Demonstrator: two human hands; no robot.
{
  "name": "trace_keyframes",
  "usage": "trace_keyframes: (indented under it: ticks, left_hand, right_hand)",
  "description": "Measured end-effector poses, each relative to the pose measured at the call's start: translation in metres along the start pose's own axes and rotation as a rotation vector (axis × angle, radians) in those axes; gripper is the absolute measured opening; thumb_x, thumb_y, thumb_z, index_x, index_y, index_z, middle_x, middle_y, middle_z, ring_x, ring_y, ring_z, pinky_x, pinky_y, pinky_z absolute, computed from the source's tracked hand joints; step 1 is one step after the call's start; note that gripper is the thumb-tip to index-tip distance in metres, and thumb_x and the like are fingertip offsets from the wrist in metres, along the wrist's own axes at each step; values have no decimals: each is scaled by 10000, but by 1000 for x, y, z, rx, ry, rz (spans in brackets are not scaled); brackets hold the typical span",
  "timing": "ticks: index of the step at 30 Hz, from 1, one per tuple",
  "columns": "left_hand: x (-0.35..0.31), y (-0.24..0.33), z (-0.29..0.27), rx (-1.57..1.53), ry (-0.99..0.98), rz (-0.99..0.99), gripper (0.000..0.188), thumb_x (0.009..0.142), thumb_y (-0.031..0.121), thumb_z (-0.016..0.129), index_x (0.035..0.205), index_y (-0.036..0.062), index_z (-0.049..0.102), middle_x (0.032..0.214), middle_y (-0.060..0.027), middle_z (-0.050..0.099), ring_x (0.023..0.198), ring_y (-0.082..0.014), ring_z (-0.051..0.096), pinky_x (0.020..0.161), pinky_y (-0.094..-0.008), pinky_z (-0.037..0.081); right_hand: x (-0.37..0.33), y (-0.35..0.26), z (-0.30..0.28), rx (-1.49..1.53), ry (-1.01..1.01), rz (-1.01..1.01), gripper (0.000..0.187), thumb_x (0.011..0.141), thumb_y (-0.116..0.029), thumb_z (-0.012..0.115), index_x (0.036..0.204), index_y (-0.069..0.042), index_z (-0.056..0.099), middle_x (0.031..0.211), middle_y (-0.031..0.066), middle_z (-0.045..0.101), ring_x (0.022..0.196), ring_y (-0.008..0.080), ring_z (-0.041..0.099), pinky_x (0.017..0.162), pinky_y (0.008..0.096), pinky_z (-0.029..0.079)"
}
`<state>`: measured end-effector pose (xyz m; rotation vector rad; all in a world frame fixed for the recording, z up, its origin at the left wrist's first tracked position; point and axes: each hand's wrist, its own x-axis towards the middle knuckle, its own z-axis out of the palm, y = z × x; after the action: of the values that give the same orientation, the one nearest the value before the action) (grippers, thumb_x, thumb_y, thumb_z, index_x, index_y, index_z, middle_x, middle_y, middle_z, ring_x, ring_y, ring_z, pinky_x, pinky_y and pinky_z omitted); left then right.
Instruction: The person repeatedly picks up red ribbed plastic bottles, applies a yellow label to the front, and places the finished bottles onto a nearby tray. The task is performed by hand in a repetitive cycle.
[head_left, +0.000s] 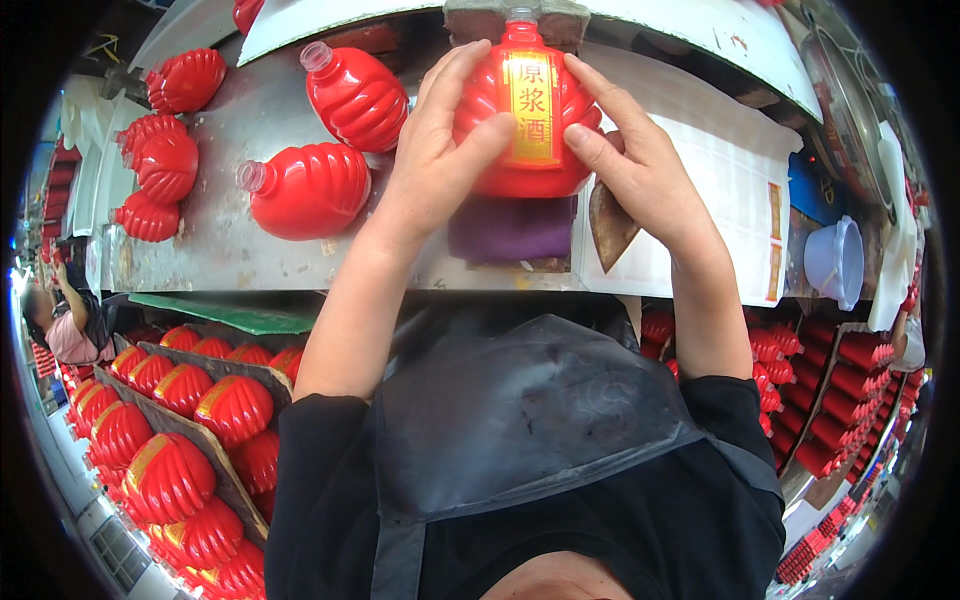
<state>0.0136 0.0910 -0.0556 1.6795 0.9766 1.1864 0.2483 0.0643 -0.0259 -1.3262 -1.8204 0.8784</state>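
A round, ribbed red bottle with a clear neck lies in front of me, its neck pointing away. Down its middle runs a yellow label with red characters. My left hand grips the bottle's left side, thumb pressed on the label's edge. My right hand grips the other side, its thumb at the label's right. Beneath the bottle is a folded purple cloth. A brown pointed flat piece shows below my right hand; I cannot tell if that hand touches it.
Unlabelled red bottles lie on the metal table at left. White backing sheets with a few yellow labels lie at right, near a pale blue bucket. Labelled bottles fill racks at lower left. Another person is at far left.
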Motion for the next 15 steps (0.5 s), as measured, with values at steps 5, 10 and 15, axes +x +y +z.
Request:
trace_keyframes:
  ticks: [5,10,15]
  left_hand:
    - [1,0,4,46,25,10,745,885,278,786,1524,35,490,1561,-193,463,1441,-317,489,1194,-413,405]
    - [1,-1,5,73,39,36,753,867,272,807,1515,42,499,1550,-193,471,1424,-326,505,1191,-417,412]
    - [1,-2,4,145,30,55,770,868,283,804,1528,43,487,1546,-200,481,1428,-340,502,1191,-426,408]
  right_hand:
    - [-1,-5,4,-107,32,-23,685,1003,-307,720,1614,-131,465,1421,134,602,919,110,624,813,261,549]
    - [-2,-7,4,-141,27,4,719,976,-330,745,1609,-124,470,1415,144,606,895,115,620,783,253,541]
    - [-1,-8,2,-109,29,-16,688,998,-336,719,1606,-126,474,1404,136,613,869,100,616,769,245,540]
